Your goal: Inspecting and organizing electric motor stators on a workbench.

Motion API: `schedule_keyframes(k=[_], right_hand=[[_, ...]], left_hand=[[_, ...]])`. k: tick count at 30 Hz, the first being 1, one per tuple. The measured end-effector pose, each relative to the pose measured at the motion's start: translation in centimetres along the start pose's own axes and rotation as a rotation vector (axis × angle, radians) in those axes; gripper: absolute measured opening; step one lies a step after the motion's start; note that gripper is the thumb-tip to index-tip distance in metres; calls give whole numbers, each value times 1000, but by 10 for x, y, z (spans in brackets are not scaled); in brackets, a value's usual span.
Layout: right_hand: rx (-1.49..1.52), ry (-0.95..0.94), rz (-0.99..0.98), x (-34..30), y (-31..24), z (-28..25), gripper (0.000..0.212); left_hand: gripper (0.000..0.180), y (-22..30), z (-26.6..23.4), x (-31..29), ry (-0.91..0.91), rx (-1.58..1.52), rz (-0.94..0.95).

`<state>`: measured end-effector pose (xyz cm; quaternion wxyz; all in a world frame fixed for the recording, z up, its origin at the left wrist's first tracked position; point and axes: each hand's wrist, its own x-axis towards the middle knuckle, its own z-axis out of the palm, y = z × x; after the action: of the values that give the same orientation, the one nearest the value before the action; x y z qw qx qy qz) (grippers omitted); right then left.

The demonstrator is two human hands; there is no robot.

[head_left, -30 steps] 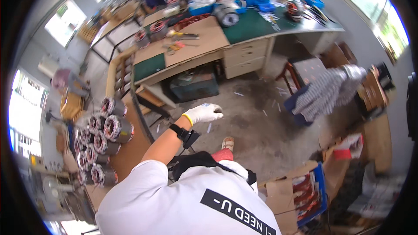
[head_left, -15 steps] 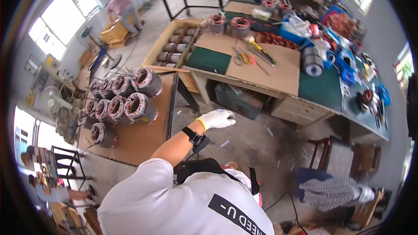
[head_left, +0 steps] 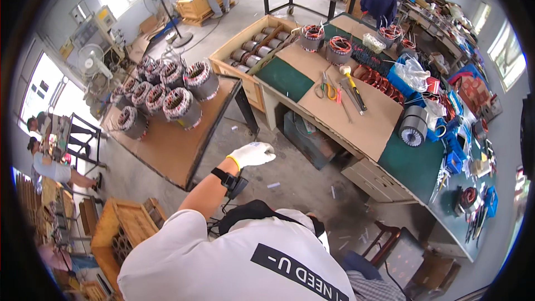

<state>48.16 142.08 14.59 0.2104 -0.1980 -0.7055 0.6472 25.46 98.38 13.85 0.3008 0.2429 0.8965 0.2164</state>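
Note:
My left hand (head_left: 253,155), in a white glove with a yellow cuff, hangs in the air over the floor between the two tables. Its fingers are loosely curved, a little apart at the tips, with nothing visible in them. It touches nothing. Nearest on the left are several motor stators (head_left: 182,106) with bound wire ends, grouped on a brown-topped table (head_left: 167,147). On the workbench ahead lie scissors (head_left: 332,92), a yellow-handled tool (head_left: 353,86) and a bare stator core (head_left: 413,126). My right hand is hidden by my body.
A wooden crate (head_left: 259,72) of metal cylinders stands beside the workbench (head_left: 301,112). Below the bench is a dark box (head_left: 306,139). A chair (head_left: 390,251) stands at lower right, an open wooden crate (head_left: 125,217) at lower left. Other people work at the far left and back.
The view has turned and shifted, so tables and stators sit farther right and the wooden crate at lower left shows more. My left hand stays raised and empty.

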Motion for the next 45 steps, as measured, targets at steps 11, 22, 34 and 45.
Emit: schedule_keyframes(k=[11,22,34,45], right_hand=[[-83,-324,-20,58,16,20,13],[-130,-620,-91,89,18,138,14],[-422,-550,-148,154,-10,217,15],[-633,-460,229,327,115,254,36]], left_hand=[[43,33,45,-9,46,-139,-171],[48,-20,43,-35,150,-159,-416],[50,5,-73,79,186,-523,-143],[31,72,-12,349,476,-1373,-459]])
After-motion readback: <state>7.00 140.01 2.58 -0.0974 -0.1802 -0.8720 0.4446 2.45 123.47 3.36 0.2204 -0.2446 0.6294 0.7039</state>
